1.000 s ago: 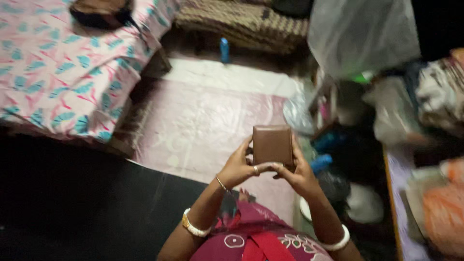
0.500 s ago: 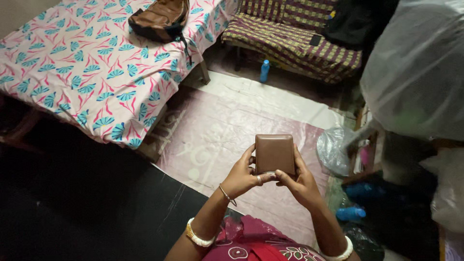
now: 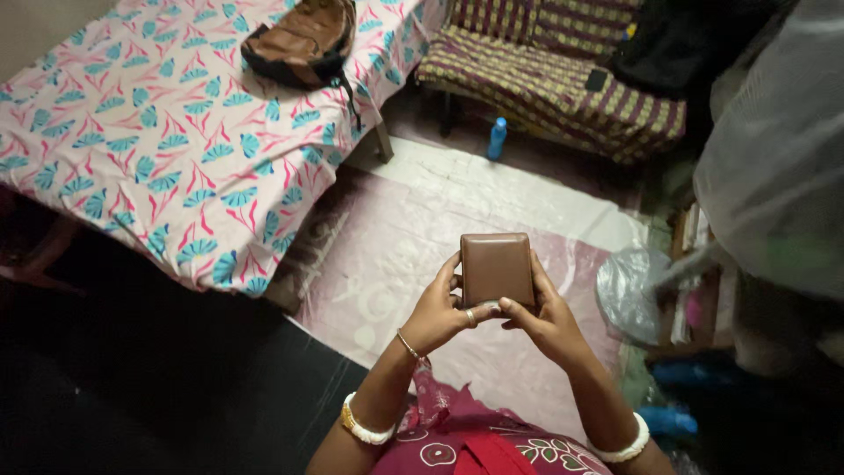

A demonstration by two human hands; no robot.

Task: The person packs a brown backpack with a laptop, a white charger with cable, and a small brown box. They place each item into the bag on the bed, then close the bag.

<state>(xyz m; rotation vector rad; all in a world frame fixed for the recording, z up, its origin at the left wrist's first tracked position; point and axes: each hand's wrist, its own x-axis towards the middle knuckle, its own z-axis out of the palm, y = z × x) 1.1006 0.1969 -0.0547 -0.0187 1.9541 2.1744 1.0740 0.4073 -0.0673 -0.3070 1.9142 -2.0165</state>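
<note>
- Brown leather, flat and square with rounded corners: a closed wallet (image 3: 497, 268) is held up in front of the person, over the pale pink plastic floor mat (image 3: 396, 255).
- Left hand (image 3: 440, 310) grips the wallet's left edge and lower left corner; its fingers (image 3: 450, 274) are curled shut against the side, and the thumb, wearing a ring, lies across the bottom edge.
- Right hand (image 3: 547, 315) grips the wallet's right edge; its fingers are wrapped behind and beside it, and the thumb meets the bottom edge just beside the left thumb.
- Both wrists carry pale bangles, and a thin bracelet sits on the left wrist, below the wallet.
- Up and left of the wallet stands a bed with a pink sheet printed with teal fan shapes (image 3: 167, 132); a brown backpack (image 3: 303, 40) lies on its far end.
- Beyond the wallet, a striped maroon-and-cream cushioned bench (image 3: 563, 84) runs along the far side, with a small blue bottle (image 3: 497, 138) on the floor before it.
- Right of the wallet, a crumpled clear plastic bag (image 3: 629, 290) rests near a low shelf.
</note>
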